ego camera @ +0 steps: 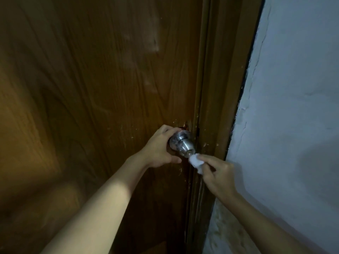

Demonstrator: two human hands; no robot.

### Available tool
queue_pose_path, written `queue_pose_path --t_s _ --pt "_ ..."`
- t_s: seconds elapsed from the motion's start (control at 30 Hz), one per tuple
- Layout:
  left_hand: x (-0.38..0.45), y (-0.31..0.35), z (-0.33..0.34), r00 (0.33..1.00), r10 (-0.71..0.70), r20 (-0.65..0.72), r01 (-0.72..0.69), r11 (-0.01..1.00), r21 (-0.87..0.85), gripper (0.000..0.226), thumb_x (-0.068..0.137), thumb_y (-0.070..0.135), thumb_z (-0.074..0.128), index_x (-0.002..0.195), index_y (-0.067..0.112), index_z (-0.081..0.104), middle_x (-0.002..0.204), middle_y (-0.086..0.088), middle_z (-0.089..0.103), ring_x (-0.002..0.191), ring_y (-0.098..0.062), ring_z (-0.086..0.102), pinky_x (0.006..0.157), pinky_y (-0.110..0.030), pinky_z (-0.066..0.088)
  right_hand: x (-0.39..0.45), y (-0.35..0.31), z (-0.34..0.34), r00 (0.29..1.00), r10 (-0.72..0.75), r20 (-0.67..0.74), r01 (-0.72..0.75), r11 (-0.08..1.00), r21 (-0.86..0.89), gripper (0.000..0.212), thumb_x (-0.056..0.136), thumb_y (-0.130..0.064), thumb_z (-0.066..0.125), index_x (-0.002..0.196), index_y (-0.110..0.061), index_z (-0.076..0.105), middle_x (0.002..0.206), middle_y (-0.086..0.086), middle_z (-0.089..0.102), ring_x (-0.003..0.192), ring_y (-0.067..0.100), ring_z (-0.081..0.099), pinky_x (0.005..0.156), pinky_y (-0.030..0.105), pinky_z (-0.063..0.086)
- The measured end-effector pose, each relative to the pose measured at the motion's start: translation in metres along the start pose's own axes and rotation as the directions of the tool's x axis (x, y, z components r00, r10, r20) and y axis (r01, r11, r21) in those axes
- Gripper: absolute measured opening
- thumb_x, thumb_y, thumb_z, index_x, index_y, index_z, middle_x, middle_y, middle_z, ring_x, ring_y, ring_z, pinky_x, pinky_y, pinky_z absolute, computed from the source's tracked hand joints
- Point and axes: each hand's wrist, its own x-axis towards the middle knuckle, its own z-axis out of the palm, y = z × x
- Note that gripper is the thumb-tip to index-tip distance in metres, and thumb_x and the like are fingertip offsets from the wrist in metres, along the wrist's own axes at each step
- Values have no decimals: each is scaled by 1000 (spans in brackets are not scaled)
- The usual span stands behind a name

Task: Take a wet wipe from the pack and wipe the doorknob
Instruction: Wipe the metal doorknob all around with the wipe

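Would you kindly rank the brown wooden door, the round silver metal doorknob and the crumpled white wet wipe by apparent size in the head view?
1. Brown wooden door, by far the largest.
2. Round silver metal doorknob.
3. Crumpled white wet wipe, partly hidden in the right hand, so its place below the knob is unsure.

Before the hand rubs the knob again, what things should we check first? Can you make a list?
1. Wipe held in the right hand: ok.
2. Wipe touching the doorknob at its front tip: ok.
3. Left hand steadying the doorknob from the side: ok.
4. Left hand's fingers clear of where the wipe goes next: not ok, they wrap the knob's back.
5. Wipe wet enough: cannot tell.
6. Door shut against its frame: cannot tell.
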Motion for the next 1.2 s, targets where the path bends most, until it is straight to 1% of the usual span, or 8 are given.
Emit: queue_pose_path --t_s 0.1,0.27,0.4,0.57,0.77,0.93,1.1,1.2 --pt "1 0 0 1000 8 -5 -8 1000 7 88 61 19 82 135 23 35 129 4 35 123 -13 34 106 -29 31 18 -4 2 992 47 -114 -51 998 -34 31 81 12 52 109 1 62 108 17 67 95 18 62 81 1 42" --pt "-1 3 0 1000 6 0 -6 1000 13 90 62 19 82 137 18 33 131 1 35 124 -15 34 107 -32 33 13 -20 25 973 -121 195 150 979 -138 46 83 15 46 125 -2 49 133 20 49 129 26 39 110 24 24" --pt "-2 4 0 1000 21 11 -21 999 30 91 62 20 82 138 18 32 131 0 35 123 -15 34 105 -31 34 -1 -19 27 925 -309 222 354 914 -200 39 71 20 61 107 6 61 113 25 63 115 36 53 99 47 37" --pt "1 3 -1 1000 -13 26 11 999 52 93 61 10 81 139 18 30 133 1 33 125 -15 33 100 -24 32 25 -25 34 994 -60 88 78 971 -227 40 80 9 54 120 2 53 124 22 58 122 34 48 103 42 34" --pt "-1 4 -3 1000 1 25 -2 999 45 87 65 -3 71 139 18 30 134 0 33 124 -16 34 97 -23 37 24 -12 29 810 -415 415 562 752 -345 28 81 -3 45 100 -1 66 111 17 67 113 37 56 97 57 36" --pt "-4 6 -3 1000 -7 29 7 1000 9 85 66 -2 70 139 17 30 137 -1 32 125 -15 33 103 -27 36 12 -6 25 721 -433 541 655 681 -328 21 70 2 62 90 -3 69 99 13 72 109 31 61 95 55 42" --pt "-24 3 12 952 108 -287 -123 992 -36 57 72 2 67 125 15 51 123 3 46 117 -4 44 95 -12 36 -1 -6 2 902 -159 401 198 979 -57 23 81 3 52 94 -5 69 96 12 72 89 8 64 83 13 49" --pt "-44 6 31 859 205 -470 -243 970 -21 30 75 15 66 104 17 58 101 4 52 93 1 52 77 -10 45 4 -14 -3 974 97 203 -122 986 116 26 80 5 58 100 -9 67 96 4 69 81 -3 63 69 6 48"
